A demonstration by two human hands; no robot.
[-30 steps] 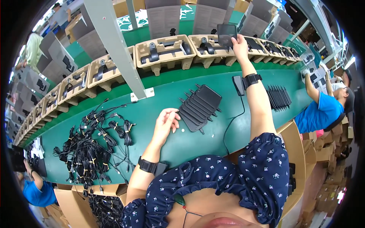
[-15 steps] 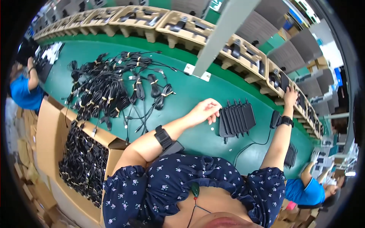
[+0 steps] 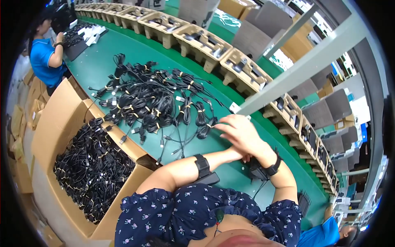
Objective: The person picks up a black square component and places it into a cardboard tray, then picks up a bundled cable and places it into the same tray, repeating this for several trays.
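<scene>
Cable bundles (image 3: 148, 103), black and bound with pale ties, lie heaped on the green tabletop (image 3: 101, 55), left of centre in the upper half of the frame. One outlying bundle (image 3: 205, 130) sits at the heap's right edge, and the fingertips of the right hand (image 3: 243, 133) meet its end or hover just beside it.

Tangling seems the likeliest trouble: leads overlap and cross throughout the heap, so a tug on one bundle could drag its neighbours along. Loose ends also trail toward the tabletop's lower edge, beside the open cardboard box (image 3: 53, 119) at lower left, and a pulled cluster might slip over that edge into the cables inside. The crossed arms could hamper each other, and the cord (image 3: 259, 190) running below the black device (image 3: 258, 172) at the right wrist might snag.

The right forearm rises from the lower right, its hand turned leftward near the centre, back of the hand upward, fingers extended and slightly parted; whether they pinch the bundle, I cannot tell. From the lower left, the left forearm runs rightward, with a black wristband (image 3: 202, 166) around it, and ends in the left hand (image 3: 234, 154), partly covered by the other one. Its fingers are largely hidden near the black device, so their grip cannot be judged.
</scene>
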